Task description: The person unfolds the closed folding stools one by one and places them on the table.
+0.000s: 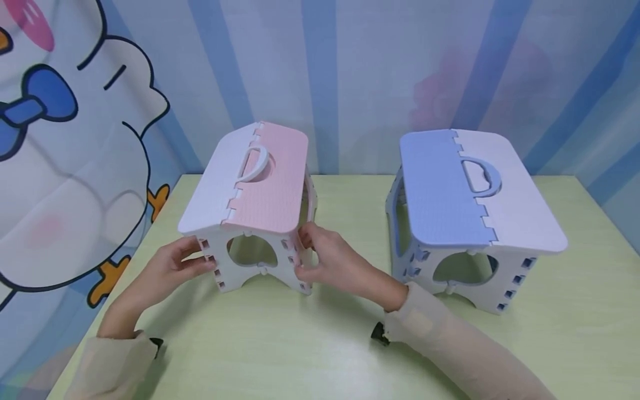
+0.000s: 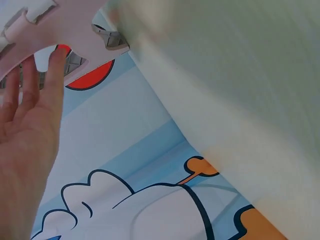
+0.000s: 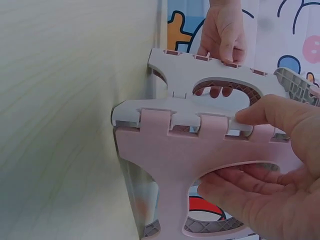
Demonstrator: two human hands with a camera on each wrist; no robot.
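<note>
A folding stool with a pink and white top (image 1: 270,194) stands on the table at the left, its top slightly peaked along the hinge line. My left hand (image 1: 172,266) grips its left front leg edge, thumb in front. In the left wrist view, the fingers of the left hand (image 2: 30,115) reach into the opening of a pink side panel (image 2: 75,25). At the right front edge, my right hand (image 1: 337,258) holds the stool. The right wrist view shows its thumb (image 3: 270,112) on the white front panel and its fingers through the pink side's opening.
A second folding stool (image 1: 440,189), blue and white, stands unfolded to the right of my right hand. Both are on a pale green table (image 1: 280,355). Behind hangs a striped blue curtain (image 1: 360,83), with a cartoon figure (image 1: 75,194) at the left.
</note>
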